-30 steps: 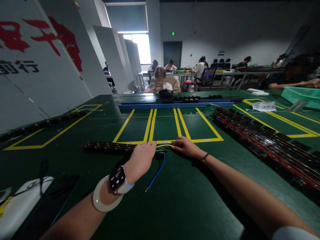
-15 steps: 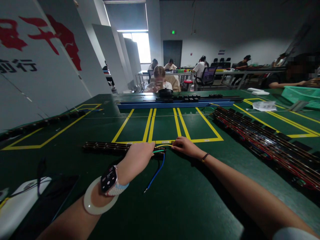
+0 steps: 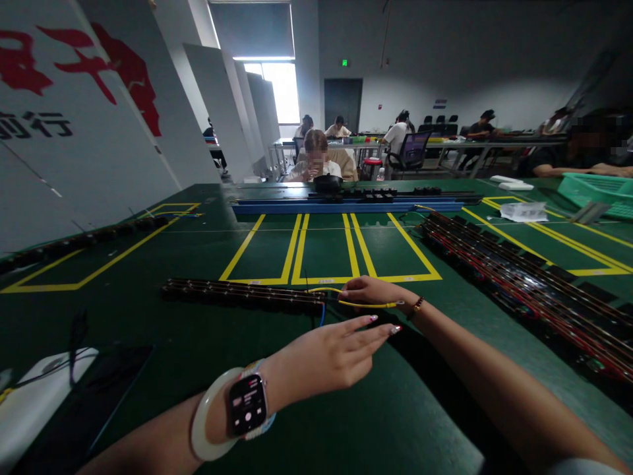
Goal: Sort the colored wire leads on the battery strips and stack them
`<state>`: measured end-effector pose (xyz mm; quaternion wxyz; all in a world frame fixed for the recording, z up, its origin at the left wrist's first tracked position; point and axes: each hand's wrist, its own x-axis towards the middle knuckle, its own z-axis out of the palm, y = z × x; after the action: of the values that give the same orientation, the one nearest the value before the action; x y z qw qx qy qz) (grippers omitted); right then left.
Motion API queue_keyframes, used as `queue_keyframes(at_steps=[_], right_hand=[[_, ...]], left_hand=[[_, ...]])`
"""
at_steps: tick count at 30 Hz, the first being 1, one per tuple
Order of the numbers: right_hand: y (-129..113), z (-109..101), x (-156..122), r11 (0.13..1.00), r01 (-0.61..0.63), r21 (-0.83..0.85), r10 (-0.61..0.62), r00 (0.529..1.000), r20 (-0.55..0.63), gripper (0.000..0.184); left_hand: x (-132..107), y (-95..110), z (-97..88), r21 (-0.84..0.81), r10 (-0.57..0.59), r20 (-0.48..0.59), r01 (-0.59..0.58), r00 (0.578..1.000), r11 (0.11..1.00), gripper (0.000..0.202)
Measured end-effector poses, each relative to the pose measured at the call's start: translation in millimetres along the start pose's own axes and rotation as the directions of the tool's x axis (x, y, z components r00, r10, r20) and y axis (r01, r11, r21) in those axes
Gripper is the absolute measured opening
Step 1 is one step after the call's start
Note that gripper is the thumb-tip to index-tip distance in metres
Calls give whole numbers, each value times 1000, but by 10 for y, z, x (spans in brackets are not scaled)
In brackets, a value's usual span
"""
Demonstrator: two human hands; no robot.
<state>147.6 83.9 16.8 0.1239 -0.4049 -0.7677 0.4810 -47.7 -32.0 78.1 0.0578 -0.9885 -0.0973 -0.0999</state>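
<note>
A long dark strip (image 3: 237, 294) with metal rods along its top lies across the green table. From its right end a yellow wire (image 3: 368, 305) runs to my right hand (image 3: 370, 291), whose fingers are pinched on it. Past those fingers the wire's free length points right and ends in a metal ring terminal (image 3: 399, 303). My left hand (image 3: 329, 353) is in front of the strip's right end, holding nothing, its fingers stretched out to the right and below the yellow wire. A short piece of blue wire (image 3: 323, 314) shows behind that hand; its remainder is hidden.
A larger rack of rods with red wires (image 3: 514, 277) stretches along the right. Blue rails (image 3: 346, 208) lie at the back, and a green basket (image 3: 601, 194) is at far right. A dark phone-like slab (image 3: 99, 402) and a white object (image 3: 49, 389) lie front left. A person sits opposite.
My left hand has left the strip and moved towards me and right, its fingers opening out. The yellow wire's free end now shows beyond my right hand. The green wire is no longer visible.
</note>
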Motion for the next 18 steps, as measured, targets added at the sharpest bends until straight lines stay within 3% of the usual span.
queue_keyframes(at_steps=[3, 5, 7, 9, 10, 11, 13, 15, 18], right_hand=[[-48, -31, -49, 999, -44, -24, 45, 998, 41, 39], [-71, -51, -78, 996, -65, -60, 69, 995, 77, 42], [-91, -67, -101, 992, -63, -109, 76, 990, 116, 40], [-115, -72, -116, 984, -37, -174, 62, 988, 144, 36], [-129, -70, -121, 978, -26, -209, 58, 987, 151, 33], [-144, -64, -123, 970, -21, -241, 59, 987, 152, 31], [-182, -39, -125, 958, -31, -284, 76, 986, 148, 29], [-229, 2, -128, 954, -29, -297, 78, 985, 153, 26], [-314, 77, -142, 941, 11, -339, 45, 987, 157, 23]], left_hand=[[14, 25, 18, -31, -99, 53, 101, 994, 994, 31], [4, -1, 20, 13, -329, 137, 330, 934, 944, 27], [-13, -45, 32, 90, -579, 229, 575, 783, 813, 29], [-33, -94, 51, 135, -727, 309, 729, 613, 671, 37], [-43, -116, 61, 126, -755, 349, 770, 556, 625, 40], [-53, -138, 69, 94, -756, 391, 794, 525, 601, 42], [-74, -180, 84, -8, -729, 451, 819, 515, 574, 45], [-94, -231, 109, -128, -705, 465, 829, 536, 545, 46], [-114, -321, 197, -362, -655, 523, 838, 545, 408, 47]])
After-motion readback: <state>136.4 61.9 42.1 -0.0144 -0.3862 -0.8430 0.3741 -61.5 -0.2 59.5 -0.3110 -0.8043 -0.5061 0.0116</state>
